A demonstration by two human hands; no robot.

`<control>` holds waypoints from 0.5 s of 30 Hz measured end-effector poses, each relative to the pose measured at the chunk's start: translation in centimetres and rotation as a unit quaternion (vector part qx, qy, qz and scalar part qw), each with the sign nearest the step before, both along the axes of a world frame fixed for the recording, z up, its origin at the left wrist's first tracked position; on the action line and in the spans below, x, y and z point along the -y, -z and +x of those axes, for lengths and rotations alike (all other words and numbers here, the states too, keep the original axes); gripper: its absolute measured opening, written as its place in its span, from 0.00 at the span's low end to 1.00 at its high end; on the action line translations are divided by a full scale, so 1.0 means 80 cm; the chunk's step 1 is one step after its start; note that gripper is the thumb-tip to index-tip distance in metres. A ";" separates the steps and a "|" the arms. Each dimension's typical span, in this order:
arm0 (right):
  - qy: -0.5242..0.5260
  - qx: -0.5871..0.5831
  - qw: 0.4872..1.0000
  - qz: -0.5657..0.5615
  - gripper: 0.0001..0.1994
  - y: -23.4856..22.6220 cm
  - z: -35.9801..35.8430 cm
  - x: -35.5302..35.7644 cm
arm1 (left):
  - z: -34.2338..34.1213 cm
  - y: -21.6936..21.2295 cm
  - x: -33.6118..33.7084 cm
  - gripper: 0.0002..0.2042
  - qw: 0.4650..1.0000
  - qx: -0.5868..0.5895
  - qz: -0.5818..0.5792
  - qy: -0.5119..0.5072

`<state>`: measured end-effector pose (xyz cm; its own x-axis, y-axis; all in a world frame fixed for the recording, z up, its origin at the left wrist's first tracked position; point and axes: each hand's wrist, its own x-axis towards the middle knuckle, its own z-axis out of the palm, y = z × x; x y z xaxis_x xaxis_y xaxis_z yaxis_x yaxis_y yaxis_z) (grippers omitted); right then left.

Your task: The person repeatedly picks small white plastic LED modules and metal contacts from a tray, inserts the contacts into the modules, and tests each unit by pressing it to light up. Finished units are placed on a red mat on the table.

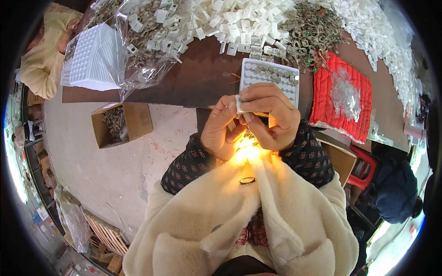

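Observation:
Both my hands are raised close together in front of my chest, over the near edge of the brown table [198,78]. My left hand [220,132] and my right hand [269,117] pinch one small white plastic piece [239,105] between their fingertips. Just behind them lies a white tray [269,79] with rows of round holes, several filled with small grey parts. A bright glare hides what is below my palms.
A heap of white plastic pieces [230,20] and a pile of small metal parts [313,37] cover the far table. A red quilted cushion [343,96] lies right, stacked white trays [94,57] left, an open cardboard box [120,123] on the floor. Another person [43,50] sits far left.

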<state>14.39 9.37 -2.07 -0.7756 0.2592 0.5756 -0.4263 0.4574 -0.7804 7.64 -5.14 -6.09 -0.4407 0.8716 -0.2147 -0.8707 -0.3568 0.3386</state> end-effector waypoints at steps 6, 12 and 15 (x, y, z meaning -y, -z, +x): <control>0.002 -0.010 1.000 -0.022 0.11 0.003 0.000 0.009 | 0.002 0.009 0.002 0.11 1.000 0.009 0.028 0.002; -0.007 -0.039 0.996 0.085 0.16 0.004 -0.007 0.005 | 0.003 -0.002 0.007 0.08 0.996 0.015 -0.054 -0.065; -0.006 0.038 0.994 0.105 0.20 0.001 0.016 -0.005 | -0.004 -0.002 0.007 0.06 0.996 0.003 -0.069 -0.062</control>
